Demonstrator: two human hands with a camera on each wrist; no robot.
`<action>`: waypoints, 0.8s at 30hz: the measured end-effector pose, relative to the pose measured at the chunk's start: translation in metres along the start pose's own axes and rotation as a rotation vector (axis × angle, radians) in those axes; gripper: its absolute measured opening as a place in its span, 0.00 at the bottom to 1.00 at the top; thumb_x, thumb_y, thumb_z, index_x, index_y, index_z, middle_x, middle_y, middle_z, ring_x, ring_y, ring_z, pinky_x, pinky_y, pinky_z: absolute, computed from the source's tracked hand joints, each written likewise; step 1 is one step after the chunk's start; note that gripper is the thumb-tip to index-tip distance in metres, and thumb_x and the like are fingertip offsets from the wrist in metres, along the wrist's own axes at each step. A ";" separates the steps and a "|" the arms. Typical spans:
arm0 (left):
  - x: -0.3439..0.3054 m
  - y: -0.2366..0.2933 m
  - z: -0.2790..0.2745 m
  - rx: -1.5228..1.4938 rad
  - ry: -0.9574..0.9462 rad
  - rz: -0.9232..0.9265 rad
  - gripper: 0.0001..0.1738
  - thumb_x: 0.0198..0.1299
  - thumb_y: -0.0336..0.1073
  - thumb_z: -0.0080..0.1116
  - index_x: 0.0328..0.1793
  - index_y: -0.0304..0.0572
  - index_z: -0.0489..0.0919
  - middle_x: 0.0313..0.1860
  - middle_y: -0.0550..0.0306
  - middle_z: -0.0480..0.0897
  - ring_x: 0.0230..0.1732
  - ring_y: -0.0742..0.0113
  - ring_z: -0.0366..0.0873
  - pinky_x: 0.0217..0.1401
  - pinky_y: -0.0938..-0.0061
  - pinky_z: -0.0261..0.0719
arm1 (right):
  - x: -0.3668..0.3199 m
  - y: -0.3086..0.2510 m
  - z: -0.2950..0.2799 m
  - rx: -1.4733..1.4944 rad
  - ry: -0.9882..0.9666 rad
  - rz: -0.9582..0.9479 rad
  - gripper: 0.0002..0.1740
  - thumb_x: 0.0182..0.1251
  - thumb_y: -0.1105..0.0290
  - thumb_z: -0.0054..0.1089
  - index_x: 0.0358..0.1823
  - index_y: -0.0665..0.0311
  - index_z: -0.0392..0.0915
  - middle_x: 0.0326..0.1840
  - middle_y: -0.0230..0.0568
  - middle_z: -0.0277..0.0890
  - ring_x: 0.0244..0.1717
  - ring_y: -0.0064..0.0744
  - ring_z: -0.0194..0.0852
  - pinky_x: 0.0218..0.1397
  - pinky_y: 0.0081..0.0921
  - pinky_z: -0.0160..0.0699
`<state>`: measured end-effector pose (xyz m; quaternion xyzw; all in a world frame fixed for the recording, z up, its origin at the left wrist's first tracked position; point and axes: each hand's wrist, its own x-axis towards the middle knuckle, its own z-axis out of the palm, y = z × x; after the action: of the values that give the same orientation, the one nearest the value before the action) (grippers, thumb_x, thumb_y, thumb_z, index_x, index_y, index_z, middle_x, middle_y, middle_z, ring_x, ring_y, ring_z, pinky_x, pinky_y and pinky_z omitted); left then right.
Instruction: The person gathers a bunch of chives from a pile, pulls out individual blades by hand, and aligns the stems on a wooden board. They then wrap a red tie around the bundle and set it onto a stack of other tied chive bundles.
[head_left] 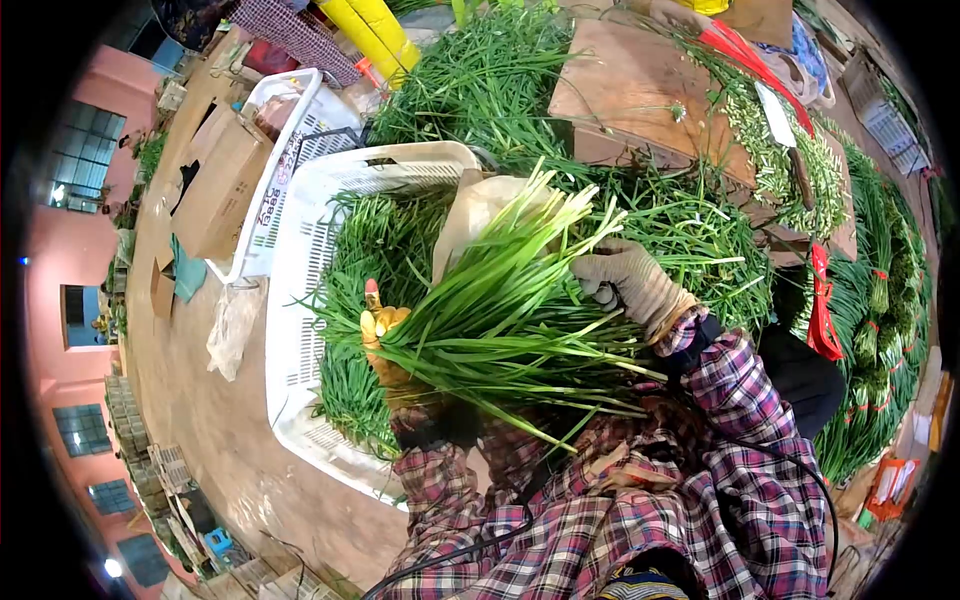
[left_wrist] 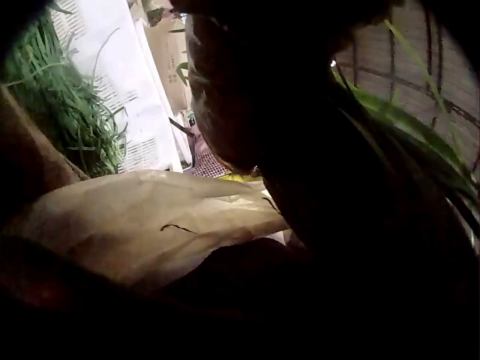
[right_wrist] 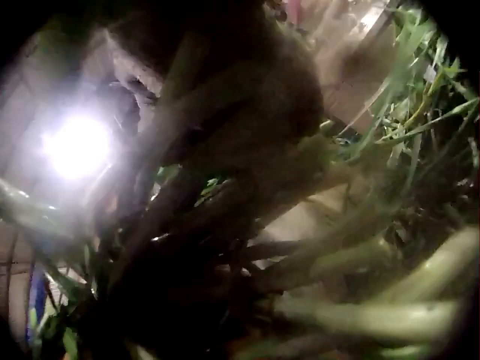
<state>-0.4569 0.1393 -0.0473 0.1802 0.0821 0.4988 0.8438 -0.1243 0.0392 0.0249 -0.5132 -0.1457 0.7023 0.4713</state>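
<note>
A loose bunch of garlic chives lies across my left hand, in a yellow-brown glove with the thumb tip bare. That hand grips the leafy side, its thumb pointing up. Pale stalk ends fan toward the upper right. My right hand, in a grey-beige glove, is at the stalk ends with fingers curled; I cannot tell whether it pinches any stalks. Blurred pale stalks cross close to the right wrist camera. Behind the bunch is a cream sheet-like piece, also seen as a cream sheet in the left wrist view.
A white slotted crate with more chives stands left of the bunch. Heaped chives lie beyond. A wooden board and a knife are at upper right. Tied bundles and red ties lie right.
</note>
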 end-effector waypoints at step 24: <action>0.001 -0.007 0.026 -0.127 0.128 0.008 0.19 0.64 0.50 0.39 0.22 0.52 0.66 0.18 0.65 0.68 0.19 0.70 0.64 0.25 0.71 0.66 | -0.024 -0.034 -0.009 -1.753 0.338 -1.101 0.19 0.40 0.73 0.56 0.38 0.50 0.77 0.40 0.29 0.74 0.44 0.37 0.72 0.46 0.33 0.71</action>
<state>-0.4426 0.1310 -0.0256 0.0945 0.1036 0.5166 0.8446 -0.0984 0.0348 0.0579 -0.6292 -0.7491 -0.0413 0.2030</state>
